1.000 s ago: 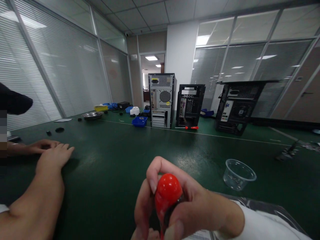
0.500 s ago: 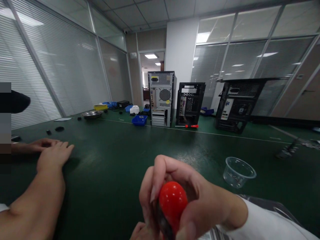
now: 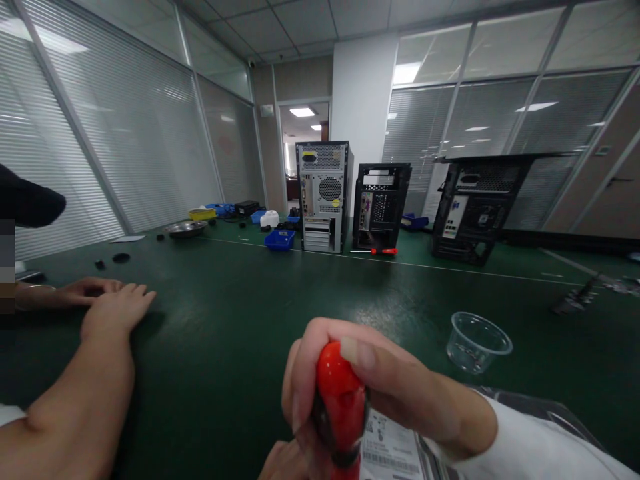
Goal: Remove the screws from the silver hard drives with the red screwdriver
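My right hand (image 3: 370, 373) is wrapped round the red and black handle of a screwdriver (image 3: 337, 380), held upright at the bottom centre. Its thumb lies on top of the rounded red end. The blade is out of sight below the frame. Below the wrist lies a metal-edged block with a white printed label (image 3: 390, 447), which looks like a hard drive. Only a small part of my left hand (image 3: 285, 461) shows at the bottom edge, beside the screwdriver, and its fingers are hidden. A clear plastic cup (image 3: 475, 343) with small bits in it stands to the right.
Another person's arms (image 3: 107, 347) rest on the green table (image 3: 215, 347) at left. Farther back stand a computer tower (image 3: 324, 197), two black cases, a blue tray (image 3: 279, 241) and a second red-handled screwdriver (image 3: 383, 251). A metal bowl (image 3: 186, 229) sits back left.
My right thumb has moved from the side of the handle up onto its end, and the handle has turned more upright. More of the white label shows now.
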Demonstrator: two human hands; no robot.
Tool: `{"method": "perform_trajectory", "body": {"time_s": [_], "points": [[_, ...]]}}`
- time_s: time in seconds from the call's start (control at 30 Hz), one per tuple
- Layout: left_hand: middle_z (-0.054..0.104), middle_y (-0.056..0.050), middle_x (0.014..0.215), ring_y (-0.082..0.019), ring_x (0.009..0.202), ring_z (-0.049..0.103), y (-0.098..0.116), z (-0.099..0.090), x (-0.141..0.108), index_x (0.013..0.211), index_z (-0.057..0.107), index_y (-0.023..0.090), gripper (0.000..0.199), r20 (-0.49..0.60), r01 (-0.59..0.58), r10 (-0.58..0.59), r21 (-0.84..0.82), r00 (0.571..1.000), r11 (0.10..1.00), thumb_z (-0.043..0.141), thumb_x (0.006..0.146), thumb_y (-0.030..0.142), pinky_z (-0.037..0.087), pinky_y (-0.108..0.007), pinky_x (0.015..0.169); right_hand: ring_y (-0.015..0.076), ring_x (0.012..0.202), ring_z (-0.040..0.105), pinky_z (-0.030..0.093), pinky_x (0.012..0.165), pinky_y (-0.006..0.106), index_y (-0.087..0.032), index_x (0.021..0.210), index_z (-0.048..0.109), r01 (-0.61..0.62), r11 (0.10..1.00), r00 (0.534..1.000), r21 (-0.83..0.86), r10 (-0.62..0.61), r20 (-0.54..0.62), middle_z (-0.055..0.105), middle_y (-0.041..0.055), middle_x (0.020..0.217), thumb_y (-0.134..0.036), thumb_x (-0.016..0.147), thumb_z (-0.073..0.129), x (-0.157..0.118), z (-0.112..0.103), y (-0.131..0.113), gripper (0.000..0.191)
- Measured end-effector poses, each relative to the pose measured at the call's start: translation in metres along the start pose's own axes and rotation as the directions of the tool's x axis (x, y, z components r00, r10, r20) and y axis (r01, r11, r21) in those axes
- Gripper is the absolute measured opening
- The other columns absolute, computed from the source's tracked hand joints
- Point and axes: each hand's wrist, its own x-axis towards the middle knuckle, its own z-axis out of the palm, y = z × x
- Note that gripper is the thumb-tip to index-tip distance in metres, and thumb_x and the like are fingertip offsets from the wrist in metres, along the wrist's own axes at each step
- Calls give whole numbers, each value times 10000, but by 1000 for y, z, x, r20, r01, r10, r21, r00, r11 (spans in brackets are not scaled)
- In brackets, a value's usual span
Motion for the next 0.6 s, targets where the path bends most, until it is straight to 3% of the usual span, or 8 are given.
{"method": "perform_trajectory", "body": {"time_s": [0.07, 0.13, 0.2, 0.23, 0.33, 0.47, 0.53, 0.6], "points": [[607, 19, 762, -226, 946, 696, -54, -85, 38, 743, 712, 290, 667, -25, -104, 107, 104, 994, 989, 311, 892, 802, 554, -337, 883, 123, 753, 636, 513, 710, 244, -130, 915, 664, 97, 994, 995, 47, -98, 16, 662, 49, 906, -509, 954, 681, 2, -1, 5, 382], [607, 17, 741, -226, 843, 680, -110, -170, 73, 689, 669, 306, 625, -36, -156, 164, 166, 986, 974, 435, 836, 866, 553, -405, 885, 123, 746, 655, 524, 673, 232, -130, 919, 680, 152, 982, 988, 111, -155, 17, 688, 54, 923, -397, 940, 711, 3, -1, 11, 270], [573, -6, 697, -246, 788, 667, -155, -230, 93, 654, 638, 324, 617, -27, -149, 156, 176, 987, 973, 503, 776, 914, 569, -466, 846, 85, 709, 639, 516, 669, 196, -135, 947, 710, 203, 966, 978, 160, -207, 11, 708, 42, 928, -303, 933, 730, 2, -2, 15, 169], [566, -15, 707, -257, 794, 665, -170, -246, 97, 660, 642, 337, 610, 28, -165, 163, 171, 986, 971, 510, 768, 923, 576, -490, 841, 69, 701, 634, 516, 678, 184, -141, 973, 729, 219, 960, 974, 175, -225, 15, 717, 37, 940, -270, 939, 728, 1, -3, 16, 133], [542, -27, 734, -276, 816, 654, -185, -246, 100, 667, 667, 371, 582, 98, -159, 145, 158, 985, 975, 533, 750, 931, 561, -545, 870, 79, 787, 670, 537, 757, 204, -182, 1037, 771, 175, 970, 980, 167, -188, 67, 739, 36, 1024, -263, 942, 749, -2, -6, 12, 127], [526, -58, 719, -300, 894, 666, -174, -190, 111, 706, 670, 359, 598, 158, -77, 66, 62, 985, 995, 490, 729, 928, 518, -556, 809, 203, 982, 696, 543, 953, 375, -195, 1094, 793, 17, 995, 998, 102, -24, 64, 750, 82, 1112, -463, 951, 712, -7, -5, 2, 314], [561, -78, 741, -292, 956, 691, -174, -169, 120, 765, 678, 333, 633, 204, -72, 62, 42, 977, 997, 438, 720, 917, 497, -519, 773, 207, 978, 700, 537, 981, 392, -173, 1101, 794, -1, 992, 999, 130, -4, 40, 753, 94, 1108, -450, 982, 660, -7, -2, -1, 330], [575, -72, 767, -265, 983, 711, -179, -163, 128, 776, 668, 277, 659, 211, -86, 70, 67, 975, 994, 400, 738, 877, 487, -485, 800, 187, 1010, 708, 534, 990, 359, -150, 1089, 787, -34, 986, 999, 164, 32, 15, 748, 87, 1082, -369, 982, 684, -6, -1, -3, 265]]}}
